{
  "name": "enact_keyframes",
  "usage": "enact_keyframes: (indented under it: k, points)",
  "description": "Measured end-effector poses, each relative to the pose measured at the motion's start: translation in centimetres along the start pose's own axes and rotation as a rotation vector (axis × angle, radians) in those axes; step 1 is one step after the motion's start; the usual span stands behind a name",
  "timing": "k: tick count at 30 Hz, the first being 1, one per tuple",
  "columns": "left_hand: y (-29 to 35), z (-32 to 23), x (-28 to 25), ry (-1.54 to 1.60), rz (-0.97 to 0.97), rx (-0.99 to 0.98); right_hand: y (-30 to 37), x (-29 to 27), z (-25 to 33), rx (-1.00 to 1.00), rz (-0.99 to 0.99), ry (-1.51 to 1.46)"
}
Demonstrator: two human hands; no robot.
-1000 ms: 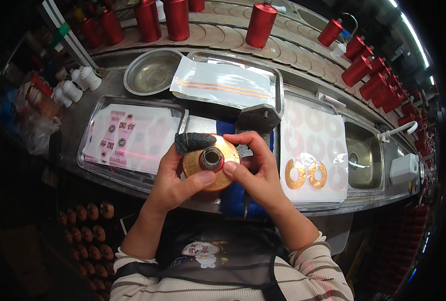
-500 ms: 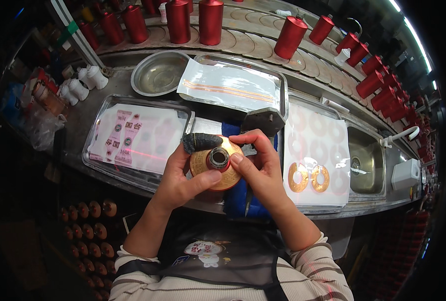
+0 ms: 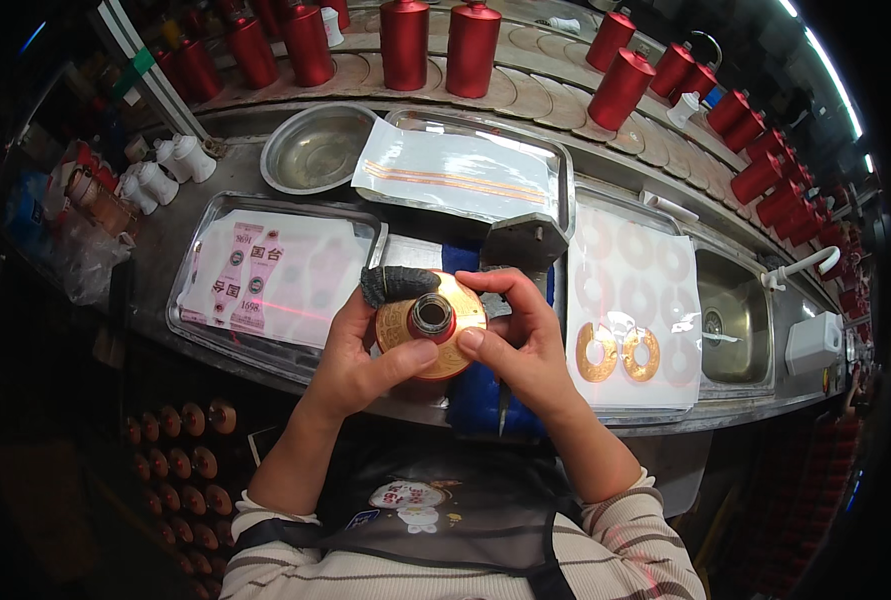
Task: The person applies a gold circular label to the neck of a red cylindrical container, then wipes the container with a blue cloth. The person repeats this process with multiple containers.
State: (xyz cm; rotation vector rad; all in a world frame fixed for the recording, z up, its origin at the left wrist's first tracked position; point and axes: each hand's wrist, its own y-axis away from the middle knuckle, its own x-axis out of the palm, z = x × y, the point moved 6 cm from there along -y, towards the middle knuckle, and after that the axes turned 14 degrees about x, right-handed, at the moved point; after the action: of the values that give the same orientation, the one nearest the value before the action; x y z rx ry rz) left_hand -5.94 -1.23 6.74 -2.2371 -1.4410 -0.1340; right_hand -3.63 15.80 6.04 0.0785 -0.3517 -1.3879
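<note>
A red bottle (image 3: 432,315) with an open threaded neck is held between both hands, mouth toward me. A gold ring-shaped decal (image 3: 397,332) lies around the neck on its shoulder. My left hand (image 3: 355,360) wraps the bottle's left side, its thumb on the decal near the neck. A dark fabric sleeve (image 3: 405,284) covers the left index finger, which rests across the far side of the decal. My right hand (image 3: 527,345) is closed on the right side, thumb and index finger pressing the decal's edge. Most of the bottle's body is hidden beneath its shoulder.
Right, a tray holds a sheet with two gold ring decals (image 3: 640,355), beside a sink (image 3: 755,350). Left, a tray (image 3: 177,305) holds printed decal sheets. Behind are a metal bowl (image 3: 277,172), a striped decal sheet (image 3: 455,165), a metal bracket (image 3: 525,243) and a conveyor (image 3: 525,92) carrying red bottles.
The red bottles on the conveyor have shifted right. The held bottle has moved slightly left and tilted a little, with both hands staying on it.
</note>
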Motion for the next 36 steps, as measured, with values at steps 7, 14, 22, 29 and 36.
enact_keyframes:
  k: [7,14,22,29,36]
  points:
    - [0.4,-0.4,-0.2,-0.009,0.010,-0.043,0.2,0.9,0.5,-0.008,-0.040,-0.091]
    - [0.6,0.1,0.0,-0.017,0.085,-0.009,0.0,0.4,0.2,-0.058,-0.167,-0.079]
    - [0.4,-0.1,0.0,-0.038,0.089,0.021,-0.3,0.3,0.7,-0.032,-0.180,-0.027]
    - [0.3,0.1,-0.1,-0.120,0.103,0.097,-2.2,-6.0,-1.1,0.061,-0.299,-0.294]
    - [1.7,-2.8,1.0,-0.469,0.182,0.316,2.2,-6.5,-2.2,0.224,-0.196,-0.592]
